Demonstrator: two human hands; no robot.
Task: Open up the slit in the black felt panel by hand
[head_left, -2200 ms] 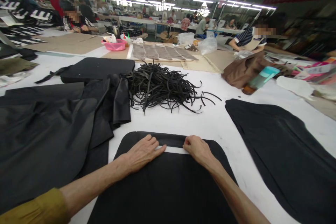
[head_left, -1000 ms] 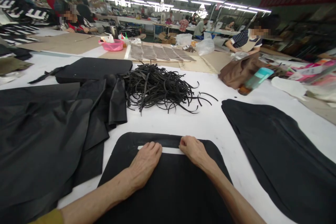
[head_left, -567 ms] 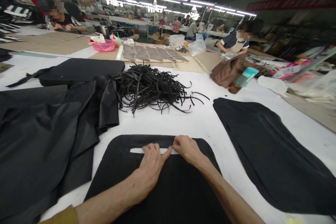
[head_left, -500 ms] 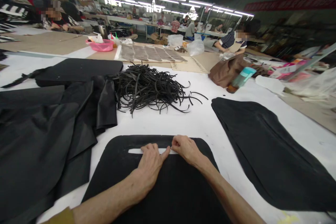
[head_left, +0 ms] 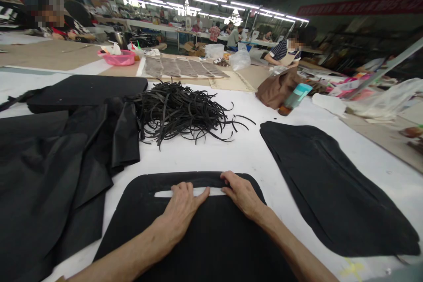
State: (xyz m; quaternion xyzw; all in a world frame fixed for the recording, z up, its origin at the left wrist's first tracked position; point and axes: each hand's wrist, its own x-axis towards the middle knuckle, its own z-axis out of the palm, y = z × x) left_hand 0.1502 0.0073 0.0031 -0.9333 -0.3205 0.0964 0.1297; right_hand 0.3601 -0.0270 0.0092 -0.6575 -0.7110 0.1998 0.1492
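Observation:
A black panel (head_left: 211, 238) with rounded top corners lies flat in front of me, with a long narrow slot near its top edge; white shows through the slot. My left hand (head_left: 181, 207) rests over the slot's left half, fingertips at the slot and thumb stretched out to the right. At the slot's right end is my right hand (head_left: 243, 194), fingers bent over the strip above the slot and thumb apart from the index finger. No loose item shows in either hand. Beyond the panel is a tangled heap of thin black strips (head_left: 180, 112).
Black sheets (head_left: 36, 185) lie in layers on the left, near a dark stack (head_left: 89, 90). More black pieces (head_left: 333, 185) lie on the right. A bottle with a teal lid (head_left: 294, 99) leans by a brown bag (head_left: 277, 88). Behind are a pink basket (head_left: 117, 58) and several people.
My right thumb and index finger, close together before, are now apart. My left hand still lies over the slot. The whole view has shifted slightly, so most things appear further left.

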